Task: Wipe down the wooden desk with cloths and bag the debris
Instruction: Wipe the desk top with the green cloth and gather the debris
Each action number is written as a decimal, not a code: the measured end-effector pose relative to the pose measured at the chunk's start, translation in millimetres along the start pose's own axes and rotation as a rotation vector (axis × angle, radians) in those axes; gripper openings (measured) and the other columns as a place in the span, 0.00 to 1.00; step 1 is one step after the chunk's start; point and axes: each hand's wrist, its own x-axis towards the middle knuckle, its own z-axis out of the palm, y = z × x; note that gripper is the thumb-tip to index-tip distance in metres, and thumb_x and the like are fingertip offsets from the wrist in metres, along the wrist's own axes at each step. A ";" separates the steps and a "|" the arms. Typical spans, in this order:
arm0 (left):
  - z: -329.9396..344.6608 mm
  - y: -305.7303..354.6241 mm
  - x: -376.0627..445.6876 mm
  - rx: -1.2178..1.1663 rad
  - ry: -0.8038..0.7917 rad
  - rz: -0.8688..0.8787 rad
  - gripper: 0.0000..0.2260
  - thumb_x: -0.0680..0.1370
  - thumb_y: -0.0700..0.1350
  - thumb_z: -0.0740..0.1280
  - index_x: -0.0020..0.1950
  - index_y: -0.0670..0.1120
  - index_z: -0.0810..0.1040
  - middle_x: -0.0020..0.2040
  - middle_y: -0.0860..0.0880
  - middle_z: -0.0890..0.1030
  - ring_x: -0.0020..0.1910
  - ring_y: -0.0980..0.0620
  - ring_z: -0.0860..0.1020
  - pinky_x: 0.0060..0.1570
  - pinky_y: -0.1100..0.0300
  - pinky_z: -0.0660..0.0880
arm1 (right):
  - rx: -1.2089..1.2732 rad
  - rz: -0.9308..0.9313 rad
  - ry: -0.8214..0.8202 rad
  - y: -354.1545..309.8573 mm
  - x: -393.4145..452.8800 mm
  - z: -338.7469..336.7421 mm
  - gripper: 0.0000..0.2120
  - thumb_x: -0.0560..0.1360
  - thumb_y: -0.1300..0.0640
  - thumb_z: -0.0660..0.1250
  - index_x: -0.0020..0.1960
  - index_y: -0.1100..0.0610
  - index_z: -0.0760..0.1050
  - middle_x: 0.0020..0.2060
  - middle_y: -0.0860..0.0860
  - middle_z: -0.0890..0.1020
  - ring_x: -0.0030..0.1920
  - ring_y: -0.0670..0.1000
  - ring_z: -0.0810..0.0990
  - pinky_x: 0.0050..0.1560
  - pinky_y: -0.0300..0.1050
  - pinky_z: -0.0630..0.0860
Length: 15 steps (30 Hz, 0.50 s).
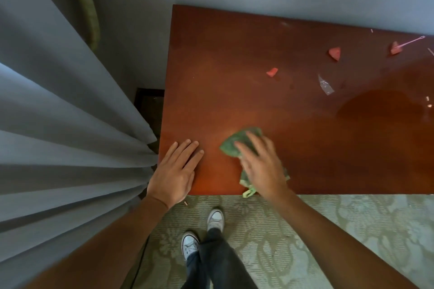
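At the far left, one grey curtain hangs against the desk's left edge. The left hand lies flat, fingers straight, on the near-left corner. Just right of it, the right hand, blurred, presses spread fingers on the one green cloth, most of it hidden beneath the palm, one corner hanging over the near edge. Bare wood stretches behind both hands. Farther right lie three pink scraps, one clear plastic shred and one pink stick; the frame cuts off the desk's right end.
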 end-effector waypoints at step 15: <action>5.7 0.0 -0.9 0.017 0.005 -0.031 0.21 0.82 0.45 0.59 0.75 0.44 0.75 0.75 0.40 0.73 0.76 0.39 0.69 0.73 0.35 0.68 | 0.038 0.173 0.036 -40.3 74.9 19.8 0.19 0.73 0.53 0.76 0.64 0.49 0.84 0.63 0.53 0.82 0.55 0.62 0.76 0.44 0.52 0.82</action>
